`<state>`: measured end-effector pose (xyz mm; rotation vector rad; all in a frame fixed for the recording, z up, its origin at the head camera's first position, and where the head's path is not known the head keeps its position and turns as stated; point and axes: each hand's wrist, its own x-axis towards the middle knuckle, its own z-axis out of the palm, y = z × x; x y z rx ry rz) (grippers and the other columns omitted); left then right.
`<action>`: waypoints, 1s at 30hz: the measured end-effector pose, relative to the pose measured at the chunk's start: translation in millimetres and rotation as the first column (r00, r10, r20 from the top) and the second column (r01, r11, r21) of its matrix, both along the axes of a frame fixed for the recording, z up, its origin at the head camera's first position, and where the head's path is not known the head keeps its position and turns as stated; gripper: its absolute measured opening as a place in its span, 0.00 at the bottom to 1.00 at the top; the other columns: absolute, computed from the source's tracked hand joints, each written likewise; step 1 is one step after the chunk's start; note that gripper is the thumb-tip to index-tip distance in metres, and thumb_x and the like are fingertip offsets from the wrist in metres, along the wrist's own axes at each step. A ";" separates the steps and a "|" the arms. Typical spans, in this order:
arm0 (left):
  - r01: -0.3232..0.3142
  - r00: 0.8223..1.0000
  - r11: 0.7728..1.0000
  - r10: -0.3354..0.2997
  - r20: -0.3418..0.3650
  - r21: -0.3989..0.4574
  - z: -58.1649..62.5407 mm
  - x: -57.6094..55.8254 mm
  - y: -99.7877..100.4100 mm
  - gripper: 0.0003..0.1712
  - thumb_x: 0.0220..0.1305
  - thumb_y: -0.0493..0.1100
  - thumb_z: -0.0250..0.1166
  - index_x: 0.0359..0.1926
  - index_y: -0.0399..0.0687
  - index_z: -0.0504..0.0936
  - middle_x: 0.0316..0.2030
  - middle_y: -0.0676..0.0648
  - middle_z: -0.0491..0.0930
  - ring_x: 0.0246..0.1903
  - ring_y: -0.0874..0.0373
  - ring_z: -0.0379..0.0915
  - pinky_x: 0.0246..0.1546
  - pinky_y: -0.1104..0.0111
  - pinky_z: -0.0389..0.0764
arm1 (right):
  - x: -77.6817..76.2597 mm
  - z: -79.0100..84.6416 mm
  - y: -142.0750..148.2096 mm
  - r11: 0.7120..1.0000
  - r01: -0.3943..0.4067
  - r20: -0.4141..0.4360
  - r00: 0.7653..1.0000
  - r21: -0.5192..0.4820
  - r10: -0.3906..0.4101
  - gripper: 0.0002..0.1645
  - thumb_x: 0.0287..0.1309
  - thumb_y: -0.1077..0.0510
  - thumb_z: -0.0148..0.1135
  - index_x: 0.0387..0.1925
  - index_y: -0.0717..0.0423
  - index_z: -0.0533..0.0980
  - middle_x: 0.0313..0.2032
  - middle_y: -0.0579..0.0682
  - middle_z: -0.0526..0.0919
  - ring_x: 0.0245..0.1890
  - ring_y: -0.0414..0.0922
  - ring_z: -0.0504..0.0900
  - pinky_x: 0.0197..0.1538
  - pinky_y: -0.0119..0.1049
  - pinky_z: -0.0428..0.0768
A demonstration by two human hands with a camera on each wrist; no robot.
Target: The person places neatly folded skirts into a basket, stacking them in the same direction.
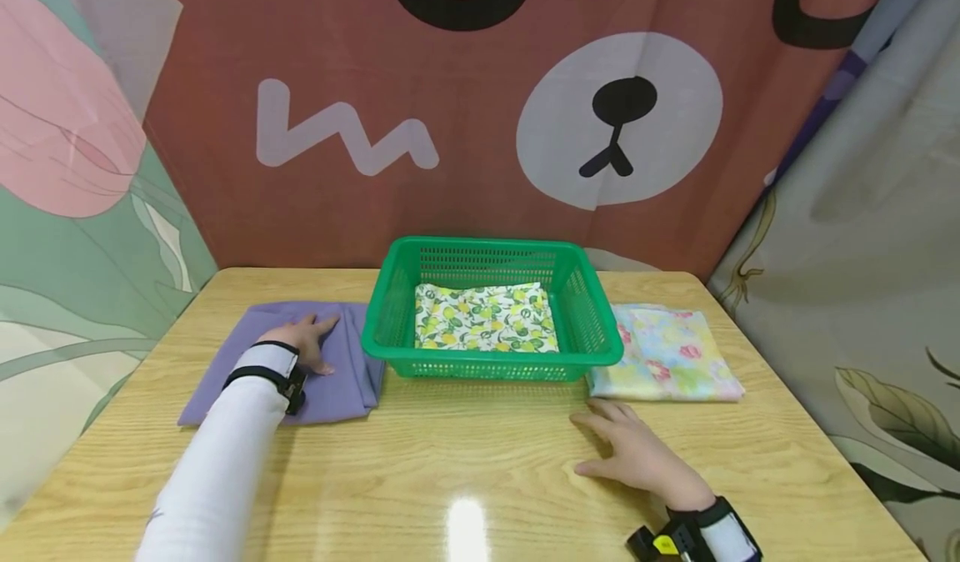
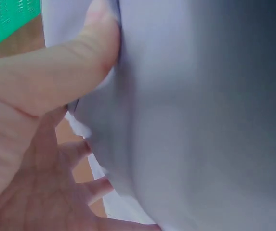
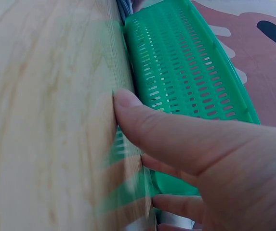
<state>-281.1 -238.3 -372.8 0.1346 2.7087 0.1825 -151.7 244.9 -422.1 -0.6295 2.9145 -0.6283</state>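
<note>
My left hand [image 1: 303, 341] rests on a folded purple cloth [image 1: 341, 383], to the left of the basket, fingers spread. In the left wrist view its thumb [image 2: 97, 41] and fingertips touch the cloth; the hand holds nothing gripped. My right hand [image 1: 637, 454] rests on the table with relaxed fingers, just in front of a folded pastel floral cloth [image 1: 675, 353], and holds nothing. Between the two cloths stands a green plastic basket [image 1: 491, 366]. Inside it lies a folded cloth with a lemon print [image 1: 486, 318]. From the right wrist view, the thumb [image 3: 138, 110] appears in front of the basket.
A wooden table [image 1: 420, 462] carries everything. Behind it hangs a brown curtain [image 1: 330, 212] with a bear face. Grey patterned fabric [image 1: 847, 295] hangs along the right side, and green and pink fabric [image 1: 75, 237] on the left.
</note>
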 end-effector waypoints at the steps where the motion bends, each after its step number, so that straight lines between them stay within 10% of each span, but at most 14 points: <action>1: 0.005 1.000 1.000 -0.005 0.001 -0.011 0.4 0.4 -0.1 0.57 0.50 0.59 0.70 0.73 0.46 0.50 0.68 0.26 0.48 0.65 0.24 0.46 0.57 0.34 0.59 | -0.2 -0.3 -0.1 1.000 -0.001 0.000 1.000 0.000 0.001 0.42 0.45 0.37 0.69 0.59 0.54 0.73 0.63 0.66 0.66 0.62 0.67 0.62 0.58 0.63 0.67; 30: 0.052 0.998 0.999 -0.052 -0.022 0.010 -1.4 35.2 -2.8 0.56 0.47 0.60 0.72 0.71 0.43 0.55 0.65 0.22 0.50 0.62 0.18 0.44 0.55 0.30 0.58 | 0.5 -0.6 0.4 1.000 0.006 -0.003 1.000 -0.002 -0.006 0.41 0.45 0.37 0.69 0.58 0.54 0.74 0.63 0.66 0.67 0.62 0.67 0.62 0.58 0.64 0.66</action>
